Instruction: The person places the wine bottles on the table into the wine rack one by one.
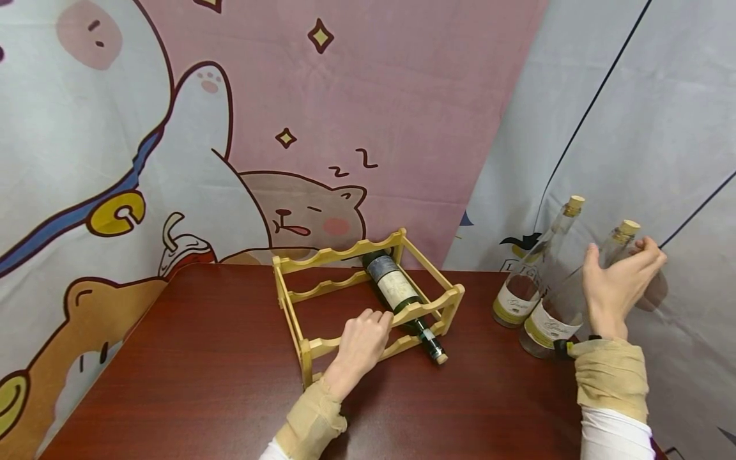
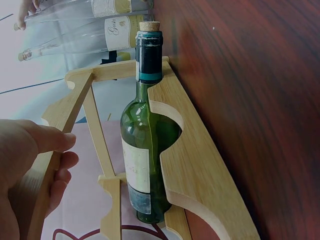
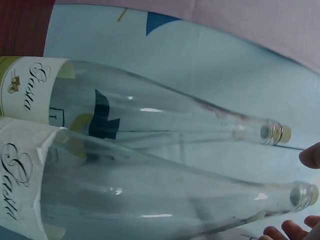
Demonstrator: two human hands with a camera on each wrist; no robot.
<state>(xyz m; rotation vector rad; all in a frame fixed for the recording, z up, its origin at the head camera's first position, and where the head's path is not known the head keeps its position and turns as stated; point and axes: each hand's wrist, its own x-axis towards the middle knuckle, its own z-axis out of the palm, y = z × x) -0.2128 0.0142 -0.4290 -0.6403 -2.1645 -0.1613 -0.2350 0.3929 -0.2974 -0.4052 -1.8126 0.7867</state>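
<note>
A small wooden wine rack (image 1: 325,345) stands on the table; my left hand (image 1: 362,345) grips its front upper rail, with the thumb on one side and fingers curled round the other in the left wrist view. In the rack's right end lies a corked green wine bottle (image 1: 397,287), its neck (image 2: 149,60) pointing toward me. To the right, two corked clear bottles stand upright side by side, a nearer one (image 1: 546,329) and a farther one (image 1: 513,303). My right hand (image 1: 621,281) is at the nearer bottle's neck, thumb (image 3: 311,156) and fingers spread apart around it without closing.
The reddish-brown table (image 1: 201,358) holds the rack and bottles. Behind it hangs a cartoon-printed cloth (image 1: 402,128), and a pale cloth (image 1: 678,128) on the right is close to the clear bottles and right hand.
</note>
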